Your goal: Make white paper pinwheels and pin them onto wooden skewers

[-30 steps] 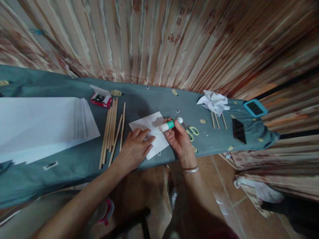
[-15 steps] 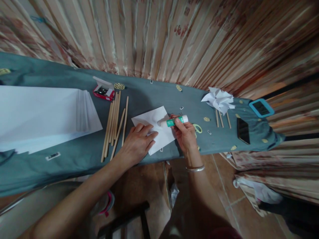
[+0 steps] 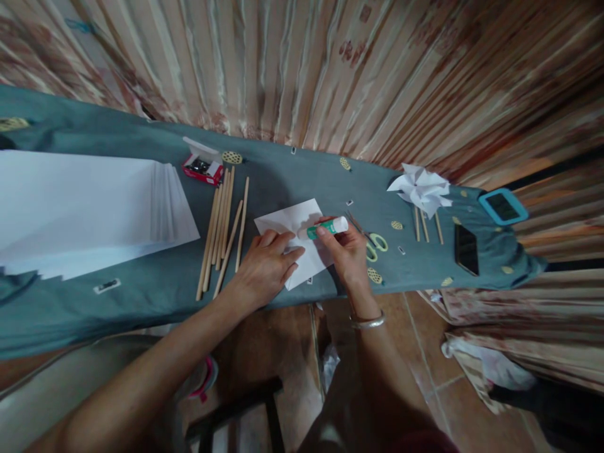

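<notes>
A white square of paper (image 3: 315, 264) lies at an angle on the cloth near the table's front edge. My left hand (image 3: 268, 267) presses on its left side, fingers apart and lying over the sheet. In my right hand (image 3: 346, 248) is a green and white glue stick (image 3: 321, 229), gripped between thumb and fingers. Its glue end points left and touches or hovers just over the paper's middle; I cannot tell which. Just right of that hand are scissors with light green handles (image 3: 377, 242), their blades partly visible.
Left of the paper lie several wooden sticks (image 3: 219, 226), a red box (image 3: 204, 168) of small dark items and a stack of white paper (image 3: 85, 207). Rightward are paper pinwheels (image 3: 421, 189) on sticks, a black phone (image 3: 466, 248) and a blue-framed device (image 3: 503, 206). A curtain (image 3: 264, 69) hangs behind.
The glue stick and my right hand have moved slightly left over the paper, uncovering more of the scissors. My left hand stays on the sheet. The whole view has shifted a little.
</notes>
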